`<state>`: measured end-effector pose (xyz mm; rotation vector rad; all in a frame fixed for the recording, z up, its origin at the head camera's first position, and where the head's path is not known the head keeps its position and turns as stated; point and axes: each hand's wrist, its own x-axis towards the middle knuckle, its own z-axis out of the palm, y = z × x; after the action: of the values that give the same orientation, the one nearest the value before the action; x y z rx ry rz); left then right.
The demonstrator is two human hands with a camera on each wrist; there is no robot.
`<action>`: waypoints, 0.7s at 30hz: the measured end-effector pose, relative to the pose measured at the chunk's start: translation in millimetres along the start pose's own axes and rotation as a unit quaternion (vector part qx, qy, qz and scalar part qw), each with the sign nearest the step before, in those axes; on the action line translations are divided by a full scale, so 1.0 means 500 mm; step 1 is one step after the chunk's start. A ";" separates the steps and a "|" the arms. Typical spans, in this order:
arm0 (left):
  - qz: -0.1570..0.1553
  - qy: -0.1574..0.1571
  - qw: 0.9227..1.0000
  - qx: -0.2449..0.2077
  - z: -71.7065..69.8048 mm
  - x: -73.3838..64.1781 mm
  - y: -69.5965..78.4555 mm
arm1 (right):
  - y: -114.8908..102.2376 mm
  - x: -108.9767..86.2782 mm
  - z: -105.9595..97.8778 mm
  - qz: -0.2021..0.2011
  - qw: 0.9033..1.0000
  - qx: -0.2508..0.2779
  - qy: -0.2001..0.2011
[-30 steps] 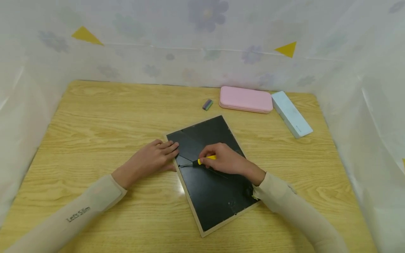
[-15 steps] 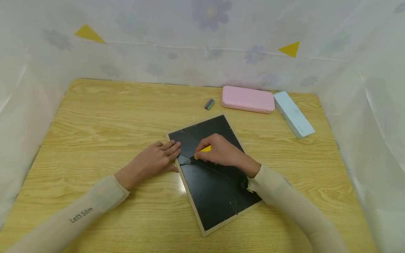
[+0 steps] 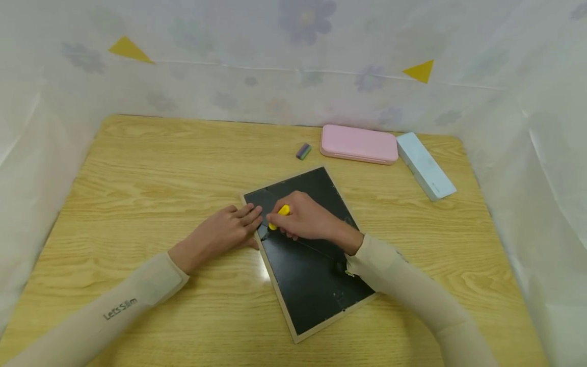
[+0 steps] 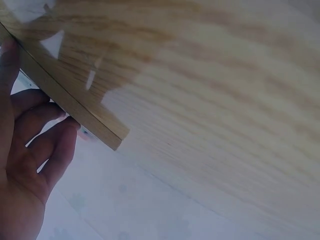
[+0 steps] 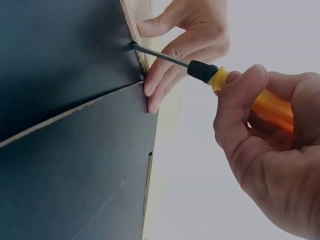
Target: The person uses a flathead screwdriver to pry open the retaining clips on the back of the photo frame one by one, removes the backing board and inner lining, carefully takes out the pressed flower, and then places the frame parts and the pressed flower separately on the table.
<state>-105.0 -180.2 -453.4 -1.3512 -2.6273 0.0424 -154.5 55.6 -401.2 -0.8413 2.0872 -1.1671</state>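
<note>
Two beige-sleeved forearms of mine slant inward over the wood-grained counter. My left hand lies relaxed and grasps nothing, fingers laid on the left edge of a wood-framed black panel, thumb against its outer side. My right hand is above the panel, fingers and thumb curled firmly around a yellow-handled screwdriver. Its shaft slopes down to that same edge, tip at a small dark spot between my left thumb and fingers. The panel lies flat and angled, nearer me than the pink case.
</note>
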 end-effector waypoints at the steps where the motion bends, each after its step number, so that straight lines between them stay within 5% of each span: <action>1: 0.002 0.001 1.000 0.002 0.001 0.001 -0.001 | -0.001 -0.001 0.001 0.000 1.000 -0.003 0.000; 13: 0.015 0.032 0.999 0.010 0.006 0.002 -0.004 | -0.035 0.003 0.030 -0.050 0.994 -0.096 -0.011; 21: 0.011 -0.016 1.000 0.019 -0.001 -0.002 -0.002 | -0.066 0.012 0.054 -0.078 0.978 -0.193 -0.016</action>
<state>-105.5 -181.6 -453.0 -1.3777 -2.6252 0.1177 -130.3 23.9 -385.2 -1.2120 2.2910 -0.8247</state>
